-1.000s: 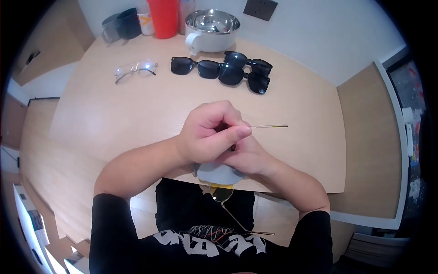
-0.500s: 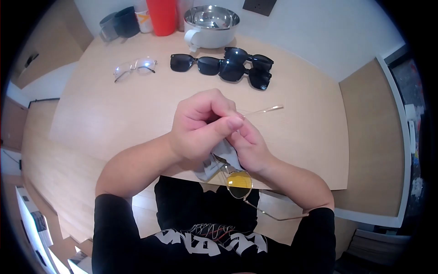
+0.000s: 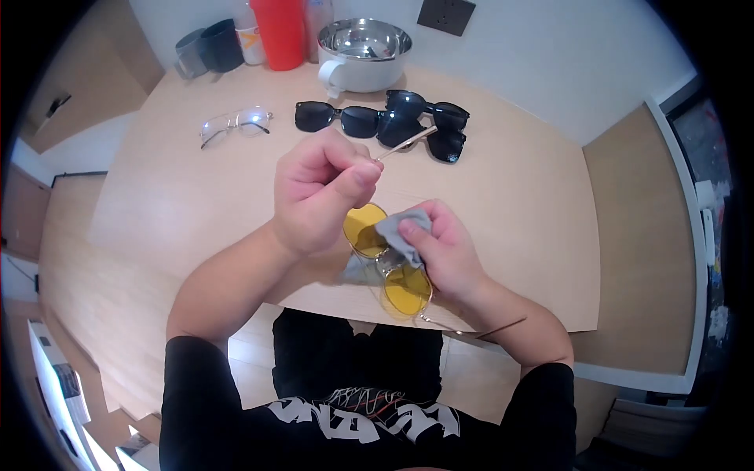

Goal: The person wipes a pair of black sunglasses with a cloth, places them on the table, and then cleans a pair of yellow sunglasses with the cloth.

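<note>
My left hand point(image 3: 323, 188) is closed in a pinch on a thin gold temple arm of the yellow-tinted glasses point(image 3: 408, 291). The arm's tip sticks out past my fingers toward the upper right. Both round yellow lenses show below my left hand, and the other temple arm stretches toward my right forearm. In my right hand point(image 3: 452, 250), a grey cloth point(image 3: 403, 233) is gripped between thumb and fingers. The cloth overlaps the edge of the upper lens in view; whether it touches the lens I cannot tell.
Black sunglasses point(image 3: 359, 122) lie near the table's point(image 3: 526, 228) far side, several lenses overlapping. Clear glasses point(image 3: 236, 122) rest to their left. Behind stand a steel-lined white bowl point(image 3: 364, 74), a red cup point(image 3: 278, 35) and dark mugs point(image 3: 219, 43).
My hands have moved apart, the left up and to the left, the right to the right with the cloth. The glasses have turned, so both yellow lenses now show.
</note>
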Available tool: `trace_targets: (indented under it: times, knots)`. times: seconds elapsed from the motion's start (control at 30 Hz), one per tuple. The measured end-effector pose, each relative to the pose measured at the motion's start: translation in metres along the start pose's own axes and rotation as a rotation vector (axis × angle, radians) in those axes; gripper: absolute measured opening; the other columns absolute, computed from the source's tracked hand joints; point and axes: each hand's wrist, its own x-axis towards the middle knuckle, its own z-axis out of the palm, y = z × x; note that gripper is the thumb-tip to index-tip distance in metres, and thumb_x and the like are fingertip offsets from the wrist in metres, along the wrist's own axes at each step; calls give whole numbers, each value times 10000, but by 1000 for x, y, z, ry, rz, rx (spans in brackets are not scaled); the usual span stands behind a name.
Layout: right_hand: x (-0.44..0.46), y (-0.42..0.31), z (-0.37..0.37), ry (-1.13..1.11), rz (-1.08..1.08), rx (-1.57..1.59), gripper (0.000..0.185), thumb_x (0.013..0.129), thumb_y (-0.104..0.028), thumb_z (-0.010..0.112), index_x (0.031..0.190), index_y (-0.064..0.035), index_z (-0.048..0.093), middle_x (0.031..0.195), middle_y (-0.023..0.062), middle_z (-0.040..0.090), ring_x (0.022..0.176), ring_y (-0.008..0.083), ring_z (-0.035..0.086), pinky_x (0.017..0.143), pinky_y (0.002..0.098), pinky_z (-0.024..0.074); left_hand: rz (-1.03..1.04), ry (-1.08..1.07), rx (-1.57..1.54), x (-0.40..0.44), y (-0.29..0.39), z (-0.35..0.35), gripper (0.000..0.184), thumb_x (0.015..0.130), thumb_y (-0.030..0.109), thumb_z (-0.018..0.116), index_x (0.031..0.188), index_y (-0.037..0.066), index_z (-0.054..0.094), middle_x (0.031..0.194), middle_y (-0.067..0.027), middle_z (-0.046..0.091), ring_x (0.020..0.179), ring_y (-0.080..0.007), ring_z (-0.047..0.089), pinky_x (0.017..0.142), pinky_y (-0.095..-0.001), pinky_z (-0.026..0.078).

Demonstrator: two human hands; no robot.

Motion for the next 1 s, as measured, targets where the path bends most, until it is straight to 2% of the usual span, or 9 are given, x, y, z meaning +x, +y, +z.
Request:
trace_targets:
  times: [0.1,0.2,0.4,0.57,0.67,0.77,0.87,0.9,1.0]
  knots:
    - [4,-16,-1,98,-51,111,293,943,-86,544,1176,-5,385,1017,114,600,950,163,602,821,288,517,4,-15,21,0,-1,1,99,932,51,536,860,43,468,711,-70,522,578,-108,444,524,-247,368]
    - [9,-25,4,129,-136,167,284,928,-66,562,1160,-8,409,1026,113,614,952,163,610,815,283,519,-36,26,-13,-4,0,16,130,898,-10,578,823,25,477,740,-48,555,686,-70,505,638,-218,421]
    - [4,-13,14,-96,-90,-108,231,870,-54,650,1065,5,542,1014,106,639,914,127,623,802,266,518,72,25,156,-9,-9,18,96,903,-8,575,848,15,499,746,-41,557,672,-69,505,612,-212,415]
    - [-4,-23,4,-21,-59,-428,118,852,-88,678,903,16,656,790,43,673,695,92,620,620,230,491,73,66,175,-3,-1,3,101,921,21,551,843,24,486,722,-51,531,608,-89,445,561,-233,384]
    - [-4,-28,-2,16,-45,-465,136,874,-101,652,936,20,648,830,61,678,716,102,629,643,238,506,98,37,142,3,1,-3,106,934,34,533,844,30,476,694,-50,486,571,-96,390,526,-248,342]
    - [3,-30,-8,164,-116,-82,177,911,-125,608,1013,18,633,912,82,682,779,125,644,697,251,522,116,13,123,1,-2,-3,106,935,37,534,846,29,477,695,-50,487,570,-95,390,529,-245,342]
    - [9,-24,-26,87,-179,164,222,943,-143,562,1089,17,610,975,92,675,840,152,651,750,274,530,120,7,132,0,-2,-2,108,934,35,535,844,30,475,692,-50,488,576,-90,397,535,-241,344]
    - [7,-30,-26,-28,-157,205,250,943,-140,557,1135,17,591,1076,109,647,946,171,631,839,295,509,116,12,137,0,-2,-2,109,933,33,536,843,32,475,691,-48,489,579,-88,402,538,-240,346]
    - [-1,-45,-9,-121,-121,241,254,936,-126,548,1154,0,587,1172,111,589,1054,185,583,916,306,467,106,31,189,3,3,-1,108,930,24,539,842,36,477,704,-45,504,591,-82,420,559,-232,363]
